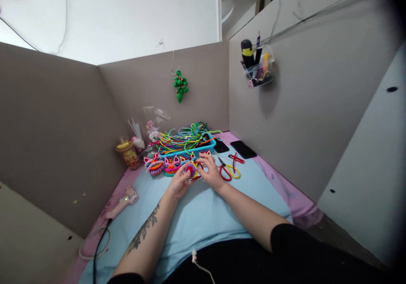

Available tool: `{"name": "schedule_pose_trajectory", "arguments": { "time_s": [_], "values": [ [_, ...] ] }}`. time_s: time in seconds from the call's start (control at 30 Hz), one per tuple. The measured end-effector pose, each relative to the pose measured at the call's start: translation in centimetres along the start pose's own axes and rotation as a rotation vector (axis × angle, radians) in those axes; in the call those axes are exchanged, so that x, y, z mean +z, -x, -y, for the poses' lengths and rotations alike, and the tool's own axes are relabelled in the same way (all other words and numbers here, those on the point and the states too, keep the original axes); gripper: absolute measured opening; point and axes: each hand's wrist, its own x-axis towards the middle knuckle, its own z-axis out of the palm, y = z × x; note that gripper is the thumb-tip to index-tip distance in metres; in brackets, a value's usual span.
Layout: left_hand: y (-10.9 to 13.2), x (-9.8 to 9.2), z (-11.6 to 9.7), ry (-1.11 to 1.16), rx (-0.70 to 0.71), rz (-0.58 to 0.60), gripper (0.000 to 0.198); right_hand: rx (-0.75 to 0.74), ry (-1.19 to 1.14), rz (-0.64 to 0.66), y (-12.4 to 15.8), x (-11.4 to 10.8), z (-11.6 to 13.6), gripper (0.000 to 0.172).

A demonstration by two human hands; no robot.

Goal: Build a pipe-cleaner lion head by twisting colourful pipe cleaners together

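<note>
Right between two bare hands, just above the table [304, 210], sits a small fuzzy craft piece [192, 170] in purple, red and yellow. Left hand [180, 182] has its grip clamped on it, thumb up against the red bit. Right hand [209, 172] is at the other edge with its fingers bent over that side; honestly can't tell if that grip is pinched together on it or just resting there. Just beyond the hands there's a row of fuzzy animal-looking pieces [154, 166], pink ears and all, lined up in front of a blue basket [204, 147] that's overflowing with colorful fuzzy stems [180, 140], lots of green and yellow. Off to the right of the right hand lie scissors [234, 172], one handle loop red and the other yellow, with a couple of red bits [237, 159] near the tips. Two dark phones [243, 149] lie farther back on that side. Over on the left, a pale pink glue gun [123, 202] lies near the cloth's edge, and a brown cup [127, 154] stands farther back. Everything's on a light blue cloth [253, 195] or around it. Up on the gray panels, a green ornament [180, 87] hangs at the back and a clear bin [259, 74] of tools on the right.
</note>
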Motion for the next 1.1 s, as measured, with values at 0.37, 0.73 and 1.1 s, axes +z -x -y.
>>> {"name": "schedule_pose_trajectory", "arguments": {
  "time_s": [0.37,0.73,1.1],
  "values": [
    [-0.1,0.0,0.3,-0.012,0.026,0.024,0.052,0.029,0.004,0.081,0.1,0.3,0.1,0.020],
    [-0.5,-0.3,0.0,0.064,0.032,-0.047,0.047,0.040,0.006,-0.060,0.1,-0.1,0.6,0.013],
    [-0.4,-0.1,0.1,0.123,0.053,-0.021,0.050,0.003,0.106,-0.086,0.9,1.1,1.4,0.016]
  ]
}}
